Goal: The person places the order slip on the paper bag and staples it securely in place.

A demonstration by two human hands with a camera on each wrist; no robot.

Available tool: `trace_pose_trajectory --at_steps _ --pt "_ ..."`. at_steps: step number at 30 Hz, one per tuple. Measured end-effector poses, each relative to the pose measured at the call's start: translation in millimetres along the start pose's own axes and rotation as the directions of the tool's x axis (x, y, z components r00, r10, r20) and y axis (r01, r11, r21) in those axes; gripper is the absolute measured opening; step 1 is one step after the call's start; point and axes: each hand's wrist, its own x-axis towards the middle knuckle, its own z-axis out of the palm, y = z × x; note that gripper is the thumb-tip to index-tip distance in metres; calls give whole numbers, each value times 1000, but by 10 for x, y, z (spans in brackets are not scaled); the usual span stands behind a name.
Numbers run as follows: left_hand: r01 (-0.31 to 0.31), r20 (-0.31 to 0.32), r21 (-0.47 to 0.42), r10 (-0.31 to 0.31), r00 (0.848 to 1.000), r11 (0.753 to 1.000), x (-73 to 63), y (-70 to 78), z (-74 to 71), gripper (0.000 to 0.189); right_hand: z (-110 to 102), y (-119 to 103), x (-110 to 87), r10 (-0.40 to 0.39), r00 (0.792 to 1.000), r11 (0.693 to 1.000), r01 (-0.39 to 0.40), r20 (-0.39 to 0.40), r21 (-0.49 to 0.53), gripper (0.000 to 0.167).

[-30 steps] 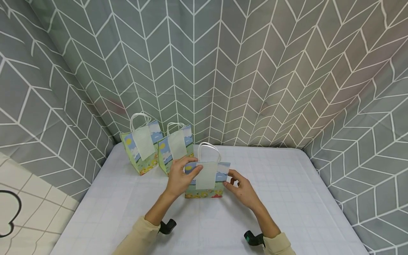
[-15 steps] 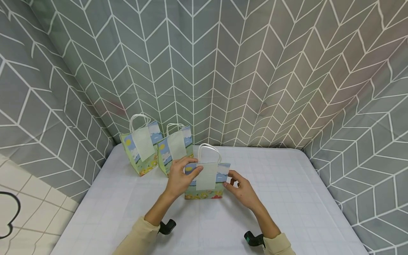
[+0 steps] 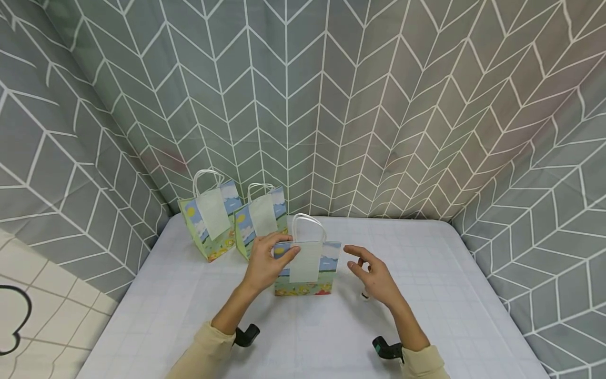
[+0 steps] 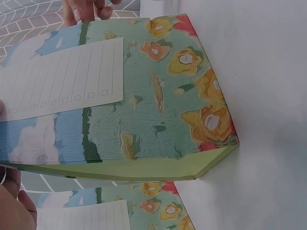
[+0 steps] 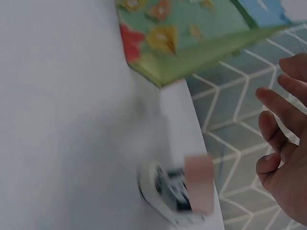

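A small paper gift bag (image 3: pixel 305 287) stands upright at the middle of the table, printed with sky and flowers. It carries a white lined paper panel (image 4: pixel 67 79) and white handles (image 3: pixel 309 221). My left hand (image 3: pixel 262 266) pinches its upper left edge, the thumb on the front. Off to the bag's right, my right hand (image 3: pixel 376 276) hovers apart from it with fingers loosely bent, holding nothing. Below that hand lies a small white object (image 5: pixel 156 191) with dark parts and a pinkish block, blurred in the right wrist view.
Two matching gift bags, the far left one (image 3: pixel 213 216) and a nearer one (image 3: pixel 262 213), stand at the table's back left. The white-covered table (image 3: pixel 426 273) meets a grey patterned curtain (image 3: pixel 331 105) behind. Black wrist devices (image 3: pixel 247 335) sit on both forearms.
My right hand has let go of the bag's right edge and moved right, uncovering the small white object. The left hand keeps its pinch; the bag has barely shifted.
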Motion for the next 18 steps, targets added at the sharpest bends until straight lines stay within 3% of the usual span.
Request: trace_pose_trajectory --at_steps 4,9,14,18 --pt "2 3 7 -2 1000 1000 3 15 -1 29 -233 114 -13 76 997 991 -75 3 -110 42" --pt "-2 -3 17 2 1000 1000 3 16 -9 26 -413 283 -71 163 983 965 -142 80 -221 51" --pt "-2 8 12 2 1000 1000 5 10 -16 27 -459 448 -177 200 965 956 -154 171 -251 62" --pt "-4 17 6 4 1000 1000 5 -2 -19 25 -442 524 -243 227 953 953 -176 201 -245 67"
